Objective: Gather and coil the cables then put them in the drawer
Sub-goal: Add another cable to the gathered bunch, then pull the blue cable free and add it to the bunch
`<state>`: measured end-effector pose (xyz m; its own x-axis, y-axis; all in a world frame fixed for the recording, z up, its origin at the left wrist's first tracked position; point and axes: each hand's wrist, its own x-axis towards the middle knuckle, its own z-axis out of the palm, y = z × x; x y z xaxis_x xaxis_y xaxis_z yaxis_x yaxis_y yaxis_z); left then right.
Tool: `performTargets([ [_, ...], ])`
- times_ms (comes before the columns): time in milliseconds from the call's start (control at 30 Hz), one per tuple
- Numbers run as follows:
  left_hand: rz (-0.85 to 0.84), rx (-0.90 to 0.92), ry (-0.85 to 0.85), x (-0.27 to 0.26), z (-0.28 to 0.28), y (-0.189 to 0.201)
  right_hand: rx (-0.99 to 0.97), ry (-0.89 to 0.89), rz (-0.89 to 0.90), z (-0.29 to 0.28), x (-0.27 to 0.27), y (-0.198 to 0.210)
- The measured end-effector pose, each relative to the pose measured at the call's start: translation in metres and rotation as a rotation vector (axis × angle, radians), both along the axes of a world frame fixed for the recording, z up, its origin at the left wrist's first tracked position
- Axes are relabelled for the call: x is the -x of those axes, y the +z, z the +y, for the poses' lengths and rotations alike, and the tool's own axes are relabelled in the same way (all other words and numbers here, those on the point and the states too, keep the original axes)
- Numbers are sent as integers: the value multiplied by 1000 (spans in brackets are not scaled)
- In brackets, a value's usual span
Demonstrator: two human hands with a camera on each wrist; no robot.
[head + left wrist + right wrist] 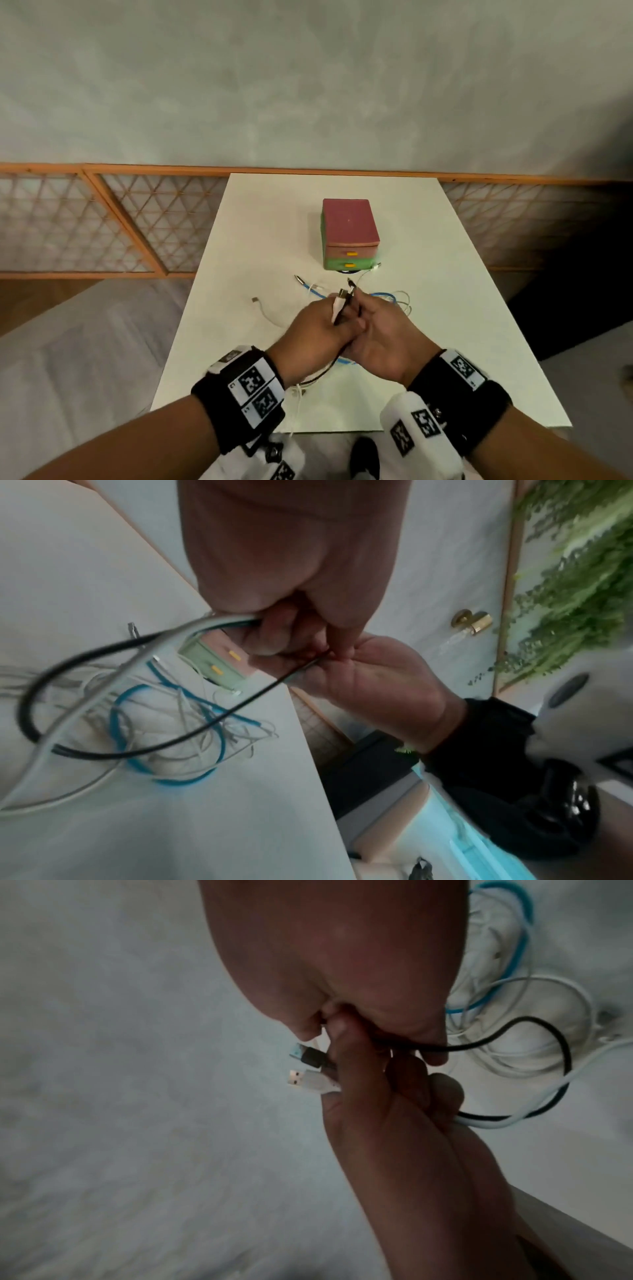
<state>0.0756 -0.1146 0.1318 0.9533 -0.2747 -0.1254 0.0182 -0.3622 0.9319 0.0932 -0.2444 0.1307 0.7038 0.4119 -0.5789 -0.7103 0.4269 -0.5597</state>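
Both hands meet above the white table [267, 219], in front of a small drawer unit [349, 229] with a pink top drawer and a green lower one, both closed. My left hand [334, 322] grips a white cable [337, 308] and a black cable [320, 373] just behind their USB plugs [304, 1080]. My right hand [359, 310] pinches the thin black cable [240, 708] right beside the left fingers. A blue cable [171, 780] and thin white cables [192, 723] lie tangled on the table beneath the hands.
One loose white cable end [260, 306] lies to the left of the hands. The table's near edge [342, 430] is close to my wrists. A wooden lattice rail [120, 219] runs behind the table against a grey wall.
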Motion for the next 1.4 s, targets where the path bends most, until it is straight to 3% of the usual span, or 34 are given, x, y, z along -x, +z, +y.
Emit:
performTargets([
  [100,92,25,-75,14,4,-12,78,95,25,-10,14,-10],
  [200,281,28,-266,27,13,-13,149,99,42,-27,16,-18],
  [333,426,-254,-531,46,34,-13,287,9,30,-53,-2,-25],
  [433,379,-461,-624,52,44,-28,327,14,-39,-62,-14,-29],
  [533,319,-430,-413,51,47,-33,530,47,-195,-52,-32,-25],
  [667,481,94,-34,39,43,-24,916,152,-550,-13,-79,-28],
  [767,367,344,176,29,44,-20,1195,355,-824,22,-119,-54],
  [867,283,382,355,24,48,-23,1425,628,-931,56,-153,-89],
  [1000,317,396,434,26,58,-30,1561,905,-885,86,-187,-138],
  [1133,325,403,521,27,66,-32,1590,905,-850,98,-203,-165],
  [1266,329,375,584,21,69,-34,1667,934,-938,98,-209,-179],
  [1400,296,356,610,3,62,-36,1564,868,-975,94,-208,-157],
])
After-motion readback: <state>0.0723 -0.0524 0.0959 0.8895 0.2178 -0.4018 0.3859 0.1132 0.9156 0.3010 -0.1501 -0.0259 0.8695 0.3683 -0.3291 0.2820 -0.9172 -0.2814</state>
